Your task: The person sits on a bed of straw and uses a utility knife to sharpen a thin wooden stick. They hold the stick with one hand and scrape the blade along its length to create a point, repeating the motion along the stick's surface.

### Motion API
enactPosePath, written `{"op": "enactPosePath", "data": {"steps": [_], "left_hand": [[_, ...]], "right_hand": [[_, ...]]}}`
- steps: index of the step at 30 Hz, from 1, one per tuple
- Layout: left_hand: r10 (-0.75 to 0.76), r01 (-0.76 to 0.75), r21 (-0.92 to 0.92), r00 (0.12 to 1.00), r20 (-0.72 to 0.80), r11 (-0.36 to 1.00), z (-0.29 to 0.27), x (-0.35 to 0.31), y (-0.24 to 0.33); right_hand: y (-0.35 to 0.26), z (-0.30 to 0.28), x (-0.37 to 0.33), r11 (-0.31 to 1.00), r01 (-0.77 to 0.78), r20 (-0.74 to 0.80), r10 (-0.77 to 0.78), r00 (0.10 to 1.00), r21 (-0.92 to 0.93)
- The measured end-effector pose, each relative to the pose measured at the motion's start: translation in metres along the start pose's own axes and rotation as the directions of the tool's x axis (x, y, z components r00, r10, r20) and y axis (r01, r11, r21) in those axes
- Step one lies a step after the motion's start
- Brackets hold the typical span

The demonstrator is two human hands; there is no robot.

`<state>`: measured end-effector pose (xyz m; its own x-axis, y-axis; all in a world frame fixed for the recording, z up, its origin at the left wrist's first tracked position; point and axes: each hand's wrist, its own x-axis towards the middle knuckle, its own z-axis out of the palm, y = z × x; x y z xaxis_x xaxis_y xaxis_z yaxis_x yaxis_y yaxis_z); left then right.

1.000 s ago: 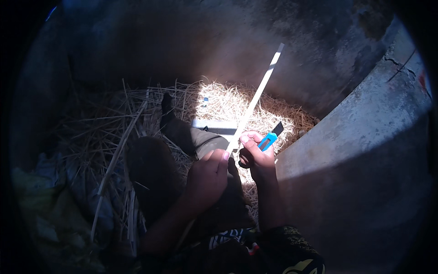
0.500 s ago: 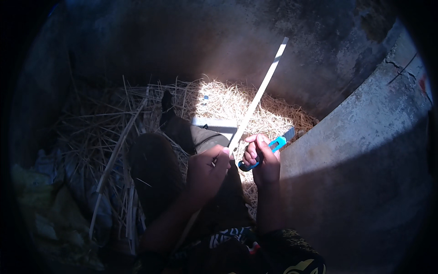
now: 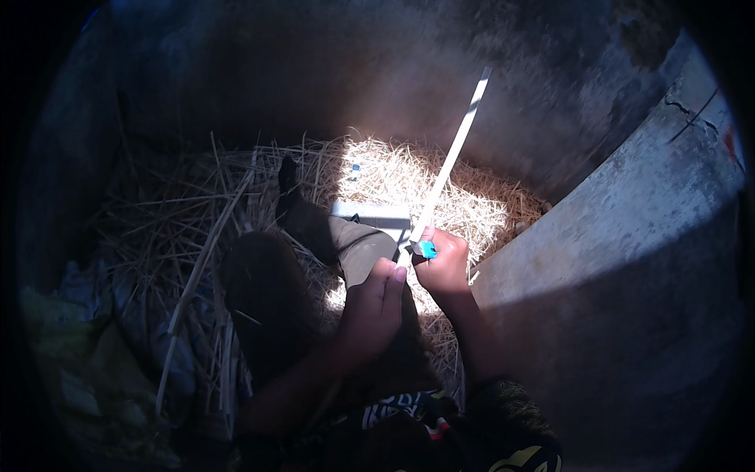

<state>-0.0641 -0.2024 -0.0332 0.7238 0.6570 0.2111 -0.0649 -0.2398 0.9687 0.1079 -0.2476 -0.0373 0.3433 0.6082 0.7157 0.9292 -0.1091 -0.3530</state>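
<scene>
Both hands meet close together above the lap, fingers folded in on each side.
The left forearm (image 3: 291, 389) slants up and rightward from the lower edge, in shadow; its left hand (image 3: 370, 308) is curled tight, back of the hand upward, thumb (image 3: 399, 274) pressed along the top with its tip in light. The right forearm (image 3: 480, 342) rises steeply and leans left, and the right hand (image 3: 445, 266), a little farther forward, sits just beside the left with its fingers bent inward in a firm grip, knuckles sunlit.
</scene>
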Motion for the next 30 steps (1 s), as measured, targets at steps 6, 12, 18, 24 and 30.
{"op": "enactPosePath", "data": {"steps": [6, 12, 18, 24, 30], "left_hand": [[0.082, -0.068, 0.085, 0.983, -0.167, 0.994, 0.010, -0.006, 0.001], [0.070, -0.060, 0.047, 0.966, -0.249, 0.997, -0.002, -0.002, 0.024], [0.025, -0.016, 0.037, 0.967, -0.252, 0.999, -0.015, -0.001, 0.015], [0.073, -0.053, 0.135, 0.986, -0.149, 0.989, -0.003, -0.010, 0.019], [0.053, -0.043, 0.076, 0.989, -0.137, 0.996, 0.000, -0.004, 0.001]], "right_hand": [[0.005, -0.005, 0.042, 0.913, 0.324, -0.170, -0.370, 0.913, -0.248], [-0.006, -0.004, 0.081, 0.846, 0.447, -0.240, -0.517, 0.822, -0.290], [0.002, 0.001, 0.124, 0.827, 0.429, -0.298, -0.539, 0.788, -0.362], [0.021, -0.021, 0.216, 0.876, -0.272, -0.366, 0.121, 0.923, -0.398], [0.076, -0.081, 0.272, 0.811, -0.417, -0.427, 0.234, 0.873, -0.409]]}}
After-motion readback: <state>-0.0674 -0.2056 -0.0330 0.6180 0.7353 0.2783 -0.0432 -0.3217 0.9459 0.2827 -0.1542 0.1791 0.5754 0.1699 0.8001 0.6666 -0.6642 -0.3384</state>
